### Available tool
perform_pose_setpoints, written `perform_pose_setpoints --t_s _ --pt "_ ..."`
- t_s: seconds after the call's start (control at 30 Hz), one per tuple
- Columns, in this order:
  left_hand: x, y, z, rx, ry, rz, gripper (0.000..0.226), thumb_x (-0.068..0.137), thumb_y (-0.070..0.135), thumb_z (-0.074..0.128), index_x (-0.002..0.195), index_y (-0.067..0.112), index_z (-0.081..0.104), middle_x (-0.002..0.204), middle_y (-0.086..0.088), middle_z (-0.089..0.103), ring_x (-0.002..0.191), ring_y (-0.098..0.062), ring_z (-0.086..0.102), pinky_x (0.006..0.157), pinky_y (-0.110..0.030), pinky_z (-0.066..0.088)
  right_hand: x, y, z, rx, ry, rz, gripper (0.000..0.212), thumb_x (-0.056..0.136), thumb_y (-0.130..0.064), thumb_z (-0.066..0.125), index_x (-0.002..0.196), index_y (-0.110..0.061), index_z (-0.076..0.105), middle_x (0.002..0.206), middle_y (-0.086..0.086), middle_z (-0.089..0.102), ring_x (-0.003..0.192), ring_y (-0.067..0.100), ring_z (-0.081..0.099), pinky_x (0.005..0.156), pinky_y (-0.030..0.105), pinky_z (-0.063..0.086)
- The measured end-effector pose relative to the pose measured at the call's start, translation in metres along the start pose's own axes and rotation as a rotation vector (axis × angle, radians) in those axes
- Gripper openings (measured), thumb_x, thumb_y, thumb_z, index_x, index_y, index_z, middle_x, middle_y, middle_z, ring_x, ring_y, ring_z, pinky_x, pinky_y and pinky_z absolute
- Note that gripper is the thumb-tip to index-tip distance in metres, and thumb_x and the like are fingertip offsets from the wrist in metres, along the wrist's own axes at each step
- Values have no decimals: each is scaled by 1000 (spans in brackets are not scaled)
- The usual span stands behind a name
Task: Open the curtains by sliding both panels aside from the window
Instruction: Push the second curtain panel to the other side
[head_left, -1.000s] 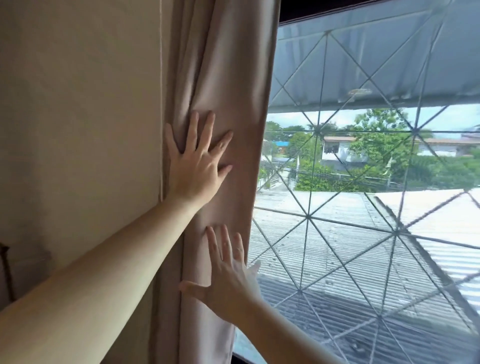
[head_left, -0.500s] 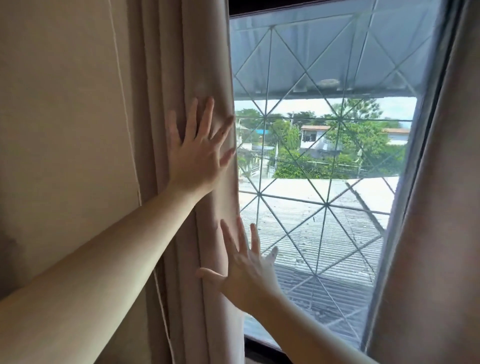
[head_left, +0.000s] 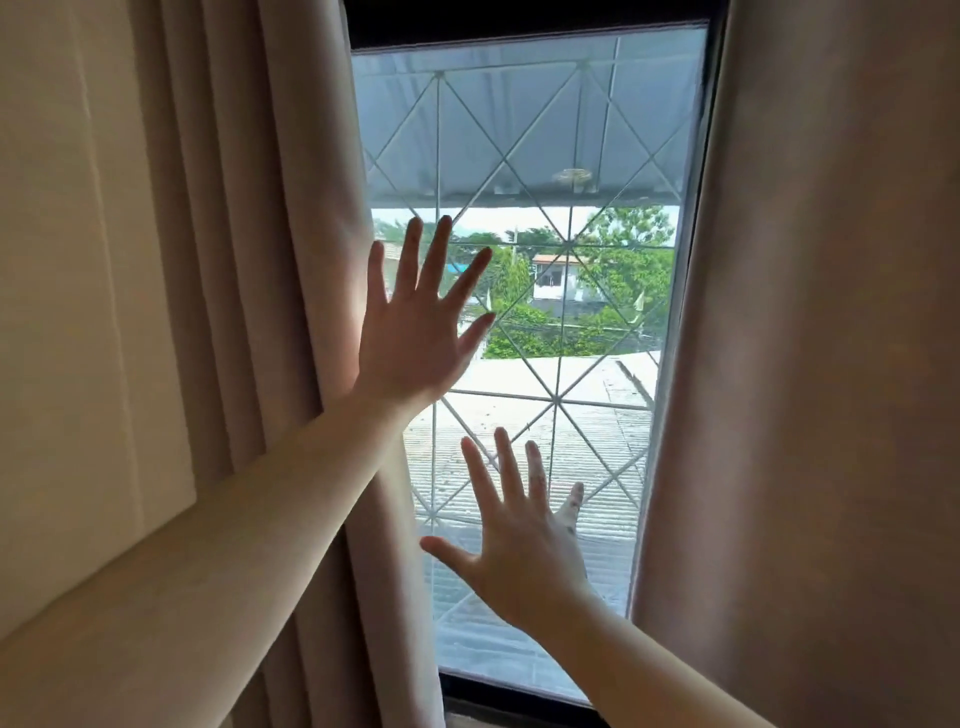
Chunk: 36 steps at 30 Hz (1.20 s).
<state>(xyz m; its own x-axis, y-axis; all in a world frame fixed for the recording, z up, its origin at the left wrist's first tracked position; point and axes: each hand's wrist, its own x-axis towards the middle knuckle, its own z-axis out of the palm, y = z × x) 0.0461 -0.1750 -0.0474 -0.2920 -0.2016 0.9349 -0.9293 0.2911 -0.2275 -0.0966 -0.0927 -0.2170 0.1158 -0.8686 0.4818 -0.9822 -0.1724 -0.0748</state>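
Note:
The left curtain panel (head_left: 270, 260), beige and bunched in folds, hangs at the left edge of the window (head_left: 597, 130). The right curtain panel (head_left: 831, 364) covers the window's right side as a flat sheet. My left hand (head_left: 415, 332) is raised with fingers spread in front of the glass, just right of the left panel's edge, holding nothing. My right hand (head_left: 524, 540) is lower, also spread open in front of the glass, between the two panels and touching neither.
A cream wall (head_left: 67, 312) lies left of the left panel. Behind the glass is a white diamond-pattern metal grille (head_left: 566, 228), with roofs and trees beyond. A dark sill (head_left: 519, 701) runs along the window's bottom.
Both hands have come off the left curtain panel and moved right, in front of the glass. The view has swung right, bringing the right panel fully into sight.

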Motion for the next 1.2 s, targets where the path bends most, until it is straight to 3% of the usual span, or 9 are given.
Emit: perform_pose_setpoints --t_s 0.13,0.53,0.77,0.9,1.07,1.2 --pt "17 24 16 -64 25 55 70 112 71 29 175 42 19 187 -9 12 173 -36 9 137 -68 8 -1 16 -11 -26 32 65 106 88 -95 25 159 -45 -34 171 -5 -43 159 31 -35 117 87 -6" --pt "71 87 58 -375 97 163 70 112 71 31 175 44 20 187 -5 11 174 -35 9 137 -67 9 9 44 -30 -212 128 310 104 89 -94 22 162 -41 -31 173 0 -39 161 33 -30 121 86 1" --pt "94 128 68 -553 157 192 71 110 73 26 175 44 19 187 -5 12 173 -36 11 136 -69 13 3 62 -37 -307 186 433 102 89 -95 18 161 -43 -31 174 -1 -37 163 34 -23 120 85 -2" --pt "103 154 63 -666 142 213 73 110 75 23 175 44 19 187 -5 9 174 -36 7 137 -68 11 -8 79 -45 -354 216 498 99 88 -96 12 160 -44 -32 174 0 -36 161 34 -28 120 83 -8" --pt "112 196 48 -743 193 234 73 109 76 26 175 44 22 187 -6 13 173 -36 12 136 -68 16 -25 109 -55 -414 244 549 103 90 -94 22 164 -41 -26 177 3 -27 161 34 -28 120 83 -11" --pt "118 231 40 -762 198 261 76 107 77 29 175 46 18 187 -3 13 173 -34 13 136 -67 19 -37 131 -64 -437 248 589 103 90 -93 27 170 -38 -8 181 5 -9 166 35 -10 118 87 -1"
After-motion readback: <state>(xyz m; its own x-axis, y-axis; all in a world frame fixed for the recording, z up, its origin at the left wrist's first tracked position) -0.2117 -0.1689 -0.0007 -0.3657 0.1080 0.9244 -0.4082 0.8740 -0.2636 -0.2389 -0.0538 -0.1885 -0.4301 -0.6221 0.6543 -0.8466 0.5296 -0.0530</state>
